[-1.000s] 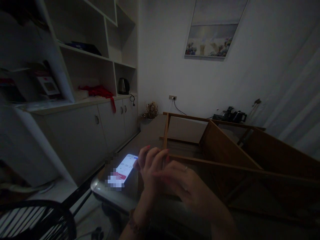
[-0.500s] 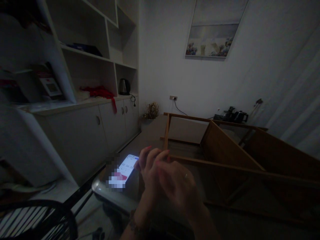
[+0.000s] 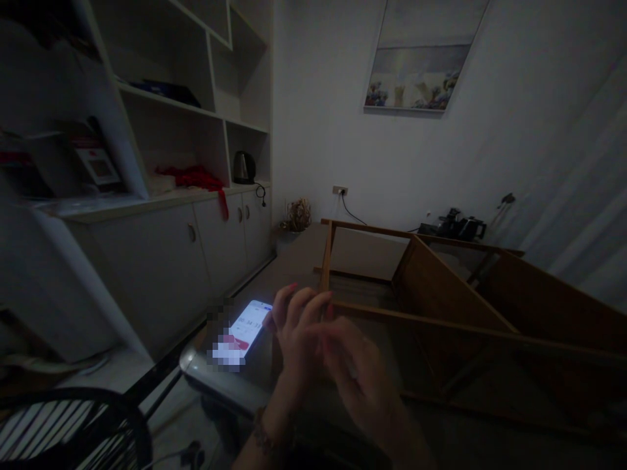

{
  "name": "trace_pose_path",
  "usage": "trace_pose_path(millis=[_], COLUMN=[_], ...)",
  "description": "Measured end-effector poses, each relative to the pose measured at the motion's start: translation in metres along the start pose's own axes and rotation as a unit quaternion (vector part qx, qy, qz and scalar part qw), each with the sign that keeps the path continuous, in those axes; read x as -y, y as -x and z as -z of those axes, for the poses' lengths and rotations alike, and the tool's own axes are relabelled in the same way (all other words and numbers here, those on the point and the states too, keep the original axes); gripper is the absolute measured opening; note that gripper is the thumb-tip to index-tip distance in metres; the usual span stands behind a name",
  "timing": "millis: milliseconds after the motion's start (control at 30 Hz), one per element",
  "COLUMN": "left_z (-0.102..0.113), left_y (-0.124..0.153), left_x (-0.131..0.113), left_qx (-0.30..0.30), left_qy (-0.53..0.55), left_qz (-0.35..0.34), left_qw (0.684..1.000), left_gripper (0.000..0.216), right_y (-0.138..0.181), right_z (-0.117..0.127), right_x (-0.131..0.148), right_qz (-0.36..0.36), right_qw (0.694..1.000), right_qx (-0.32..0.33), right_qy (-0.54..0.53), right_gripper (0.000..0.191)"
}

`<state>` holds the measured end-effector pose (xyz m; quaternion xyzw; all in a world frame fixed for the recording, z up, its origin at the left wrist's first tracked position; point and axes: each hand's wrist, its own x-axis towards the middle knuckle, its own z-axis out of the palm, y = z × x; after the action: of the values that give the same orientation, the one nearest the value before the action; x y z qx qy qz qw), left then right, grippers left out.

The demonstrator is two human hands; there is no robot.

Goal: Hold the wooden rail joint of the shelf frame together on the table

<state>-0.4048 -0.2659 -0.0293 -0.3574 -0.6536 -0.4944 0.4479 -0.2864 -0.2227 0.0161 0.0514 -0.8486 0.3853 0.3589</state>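
Note:
A lit phone (image 3: 247, 329) lies on the table, a running time display on its screen. Just right of it is my left hand (image 3: 296, 333), fingers bent and close together, a fingertip near the phone's edge. A bracelet circles the left wrist. My right hand (image 3: 360, 372) meets the left one from the right, thumb and forefinger drawn together by the left fingers. Dim light and overlapping hands hide anything small between them. Behind the hands, a brown wooden frame with shelf boards (image 3: 450, 281) lies on its side.
White cabinets (image 3: 147, 267) with open shelves line the left, holding a kettle (image 3: 243, 168) and red cloth (image 3: 196, 177). A black fan guard (image 3: 73, 431) stands at the lower left. Dark appliances (image 3: 460, 225) sit behind the frame. A dried plant (image 3: 298, 214) is in the corner.
My right hand has shifted slightly and its thumb and forefinger have turned by the left fingers. My left hand and the phone stay almost in place.

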Motion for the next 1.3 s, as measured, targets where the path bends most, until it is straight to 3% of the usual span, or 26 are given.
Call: trace_pose_path(millis=[167,267,400,533,800,900,967,1133,1300], left_z=[-0.004,-0.003,-0.002,-0.003,-0.002,-0.001,0.000,0.001,0.002], left_y=[0.001,0.002,0.002,0.001,0.000,0.002,0.004,0.005,0.002], left_x=[0.003,0.003,0.002,0.001,0.000,0.000,0.002,0.003,0.000], left_qx=[-0.012,-0.005,-0.008,-0.014,-0.017,-0.001,0.007,0.020,0.021], left_qy=[-0.011,-0.013,-0.010,-0.007,-0.016,0.005,0.017,0.033,0.017], left_qz=[-0.007,-0.003,-0.007,-0.013,-0.011,0.001,0.000,-0.004,0.009], left_qw=[1.000,1.000,1.000,1.000,1.000,1.000,1.000,0.999,1.000], left_gripper=[0.015,0.014,0.015,0.016,0.014,0.018,0.021,0.025,0.018], right_y=[-0.007,-0.011,-0.016,-0.019,-0.017,-0.017,-0.015,-0.006,0.001], right_z=[0.017,0.020,0.013,0.002,-0.013,-0.015,-0.014,-0.009,0.000], right_x=[0.002,0.006,0.004,-0.007,-0.019,-0.019,-0.018,-0.009,-0.006], right_qz=[-0.032,-0.023,0.066,0.194,0.244,0.227,0.194,0.062,-0.012], right_qw=[0.994,0.989,0.981,0.951,0.925,0.923,0.938,0.988,1.000], right_qx=[0.102,0.117,0.059,-0.029,-0.150,-0.197,-0.193,-0.113,-0.003], right_qy=[0.032,0.089,0.172,0.238,0.249,0.239,0.213,0.087,-0.013], right_gripper=[0.024,0.023,0.017,0.025,0.005,0.012,0.023,0.027,0.023])
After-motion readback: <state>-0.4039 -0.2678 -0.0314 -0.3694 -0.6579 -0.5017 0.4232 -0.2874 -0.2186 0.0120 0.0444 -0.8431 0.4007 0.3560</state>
